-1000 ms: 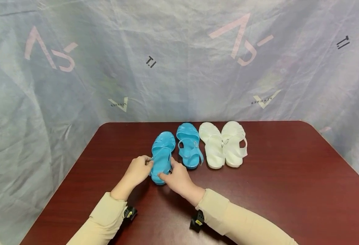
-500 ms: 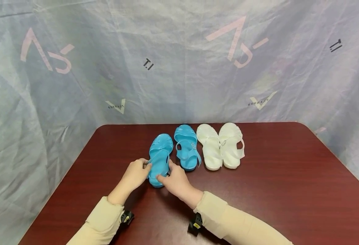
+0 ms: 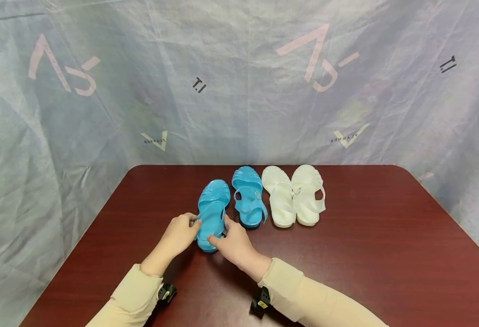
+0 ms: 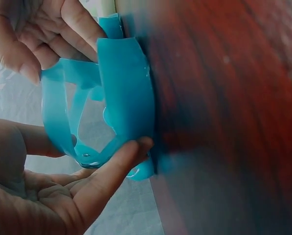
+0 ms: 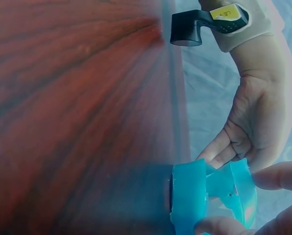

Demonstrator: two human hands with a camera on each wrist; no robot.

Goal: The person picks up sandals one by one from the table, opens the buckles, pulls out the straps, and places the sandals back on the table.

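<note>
A blue jelly sandal (image 3: pixel 212 222) lies on the table, toe pointing away, between both hands. My left hand (image 3: pixel 181 234) pinches the strap on its left side; in the left wrist view the thumb is at the strap near a small metal stud and a fingertip touches the sole's edge. My right hand (image 3: pixel 235 243) holds the heel part from the right, thumb on the heel strap (image 5: pixel 243 191) and a fingertip by the sole. Just right of them lies a second blue sandal (image 3: pixel 248 195), its strap end hanging loose at the right side.
Two white sandals, one (image 3: pixel 282 204) beside the blue one and another (image 3: pixel 308 195) to its right, lie side by side. The dark red table (image 3: pixel 366 236) ends at a grey printed cloth (image 3: pixel 239 91) behind.
The whole scene has shifted slightly in the head view as the camera moved. Both hands keep the same hold on the blue sandal, with hardly any visible movement.
</note>
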